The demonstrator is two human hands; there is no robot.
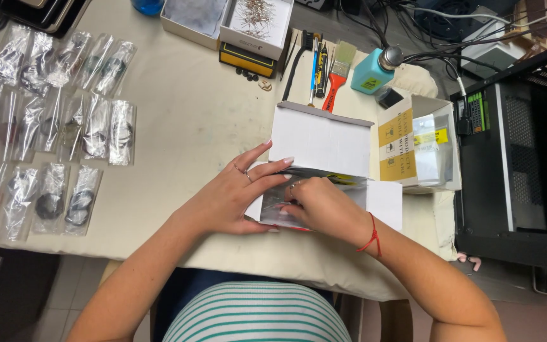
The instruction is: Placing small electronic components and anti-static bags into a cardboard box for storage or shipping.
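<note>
Step in hand, by my read: packing or unpacking a small white carton (320, 142) at the near table edge. The carton sits open, lid flap standing up toward the far side, a side flap (384, 201) folded out to the right. Both hands work inside the opening.

Left hand (232, 199) lies flat along the carton's left edge, fingers stretched out and spread, fingertips on the flap base and on a shiny clear plastic bag (280, 196) in the box. It is not closed round anything, more pressing and steadying. Two rings show on it.

Right hand (321, 206) is curled over the bag inside the carton, fingers bent down, seemingly pinching the bag's top edge; the exact pinch is hidden under the knuckles, so I cannot tell how tight it is. A red string bracelet (372, 235) sits on that wrist.

The bag is partly in the carton, between the two hands, with a yellow-black label edge just beside it.

Next move probably calls for the left hand to keep holding the carton down while the right slides the bag along the opening. The film is slippery and crinkly, so it wants a light, even pull, with care not to catch the flap.

Around:
- rows of clear bagged dark rings (52, 133) at left, well apart
- a second open box (420, 142) with a yellow label just right of the carton
- a red-handled brush (338, 73) and a teal bottle (372, 75) beyond
- a black computer case (520, 158) at far right
</note>
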